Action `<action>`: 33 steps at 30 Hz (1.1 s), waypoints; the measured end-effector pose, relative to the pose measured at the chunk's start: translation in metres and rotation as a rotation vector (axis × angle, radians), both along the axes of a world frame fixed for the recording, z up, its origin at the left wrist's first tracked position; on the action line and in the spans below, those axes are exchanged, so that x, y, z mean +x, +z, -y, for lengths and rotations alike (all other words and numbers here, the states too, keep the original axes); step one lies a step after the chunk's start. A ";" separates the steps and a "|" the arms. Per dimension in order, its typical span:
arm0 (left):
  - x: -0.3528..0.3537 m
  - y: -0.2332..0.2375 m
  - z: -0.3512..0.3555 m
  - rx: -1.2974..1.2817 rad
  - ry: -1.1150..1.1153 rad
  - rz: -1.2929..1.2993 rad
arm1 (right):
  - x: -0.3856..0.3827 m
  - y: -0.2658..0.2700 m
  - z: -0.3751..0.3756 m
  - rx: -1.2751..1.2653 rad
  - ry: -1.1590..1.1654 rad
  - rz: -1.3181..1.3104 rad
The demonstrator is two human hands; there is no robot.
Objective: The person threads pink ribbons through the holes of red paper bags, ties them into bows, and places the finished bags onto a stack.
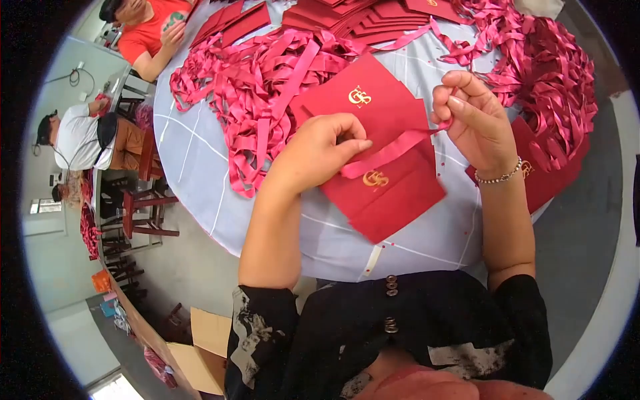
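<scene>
My right hand (pixel 477 120) pinches one end of a shiny dark-pink ribbon (pixel 397 148) between thumb and fingers, above the right side of the table. The ribbon slants down to the left, across dark-red pouches or envelopes (pixel 400 193) printed with gold letters. These lie overlapping in front of me. My left hand (pixel 320 150) is curled over their left edge, thumb and forefinger bent towards each other, close to the ribbon's lower end. What its hidden fingers hold, if anything, I cannot make out.
A heap of loose ribbons (pixel 260 87) lies at left, another ribbon heap (pixel 547 87) at right. Stacked red envelopes (pixel 353 20) line the far side of the pale tablecloth (pixel 200 160). A person in red (pixel 150 33) sits across; a cardboard box (pixel 210 330) stands lower left.
</scene>
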State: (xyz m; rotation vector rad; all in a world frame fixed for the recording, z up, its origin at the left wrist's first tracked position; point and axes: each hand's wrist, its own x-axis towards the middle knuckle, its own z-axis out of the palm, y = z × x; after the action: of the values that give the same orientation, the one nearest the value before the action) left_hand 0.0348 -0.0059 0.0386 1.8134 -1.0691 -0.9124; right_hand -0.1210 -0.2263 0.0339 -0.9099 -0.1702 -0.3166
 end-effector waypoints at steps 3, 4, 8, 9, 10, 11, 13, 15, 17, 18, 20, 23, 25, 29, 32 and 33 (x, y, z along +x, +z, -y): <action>0.000 0.003 -0.001 -0.042 0.119 -0.008 | 0.000 0.006 -0.004 0.002 -0.010 -0.066; 0.000 0.001 -0.001 -0.043 0.126 -0.008 | 0.002 0.006 -0.005 0.000 -0.004 -0.066; -0.002 -0.004 0.003 -0.090 0.180 0.124 | 0.004 0.001 -0.006 -0.072 -0.091 -0.198; -0.004 -0.003 0.004 -0.072 0.201 0.152 | 0.004 0.000 -0.008 -0.126 -0.139 -0.288; -0.004 -0.003 0.004 -0.075 0.197 0.151 | 0.004 0.001 -0.010 -0.157 -0.150 -0.347; -0.004 -0.003 0.004 -0.063 0.206 0.172 | 0.004 0.000 -0.013 -0.157 -0.155 -0.348; -0.006 0.000 0.006 -0.060 0.210 0.198 | 0.005 -0.002 -0.014 -0.199 -0.229 -0.374; -0.008 0.007 0.004 0.039 0.167 0.024 | 0.004 -0.003 -0.013 -0.236 -0.275 -0.290; -0.005 -0.004 0.004 0.010 0.148 -0.091 | 0.000 0.005 -0.017 -0.168 -0.160 -0.011; -0.006 -0.005 0.005 0.011 0.129 -0.100 | -0.005 0.009 -0.018 -0.142 -0.065 0.054; -0.005 -0.007 0.005 0.016 0.109 -0.112 | -0.006 0.009 -0.018 -0.112 0.013 0.127; -0.002 -0.011 0.005 -0.006 0.073 -0.128 | -0.009 0.012 -0.017 -0.096 0.092 0.119; -0.003 -0.010 0.006 0.007 0.084 -0.182 | -0.010 0.020 -0.020 -0.186 0.048 -0.130; -0.008 -0.006 0.006 -0.036 0.091 -0.141 | 0.002 0.016 -0.035 -0.801 -0.148 -0.456; -0.011 -0.006 0.007 -0.075 0.091 -0.141 | 0.005 0.006 -0.041 -0.764 -0.185 -0.569; -0.013 -0.005 0.008 -0.063 0.111 -0.101 | 0.005 0.005 -0.040 -0.762 -0.188 -0.576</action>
State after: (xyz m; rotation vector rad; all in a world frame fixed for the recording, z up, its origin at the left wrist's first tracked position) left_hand 0.0222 -0.0136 0.0333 1.7379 -0.9150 -0.8844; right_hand -0.1165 -0.1866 0.0390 -1.7389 0.3566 -0.1445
